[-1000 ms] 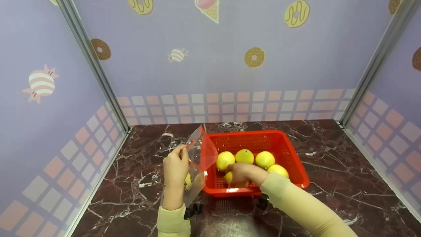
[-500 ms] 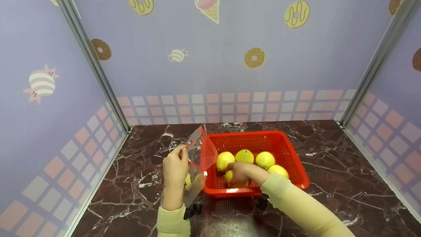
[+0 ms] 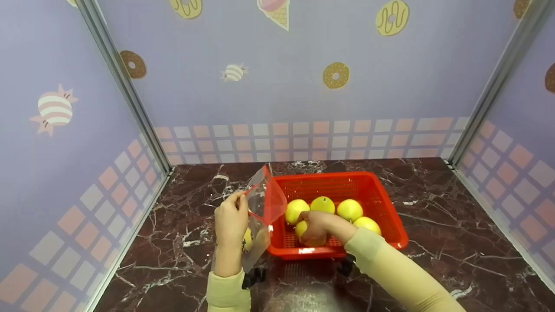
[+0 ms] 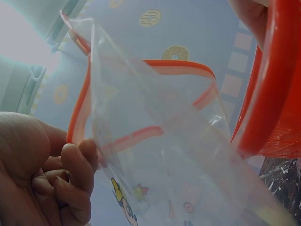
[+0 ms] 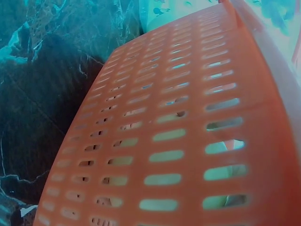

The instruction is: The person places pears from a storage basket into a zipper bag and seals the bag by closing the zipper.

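My left hand point(image 3: 232, 219) pinches the red-edged mouth of a clear plastic bag point(image 3: 276, 203) between thumb and fingers. That mouth gapes toward the basket, and something yellow point(image 3: 247, 239) shows low in the bag behind my wrist. In the left wrist view the bag point(image 4: 155, 103) bears a cartoon print. Inside the red basket point(image 3: 390, 212), my right hand point(image 3: 320, 223) curls its fingers round a yellow fruit point(image 3: 301, 229), which they partly hide. Several more yellow fruits point(image 3: 349, 210) lie behind and beside that hand. The right wrist view holds only the slotted basket wall point(image 5: 169, 155), hiding the hand.
The basket stands on a dark marbled table point(image 3: 182, 260), its left rim right beside the bag. Patterned panels point(image 3: 303, 99) enclose the table at the back and both sides, with metal posts point(image 3: 481, 82) in the corners.
My right hand and the yellow fruit in it have shifted very slightly within the basket, and more of the fruit shows. The left hand and the bag stay in place.
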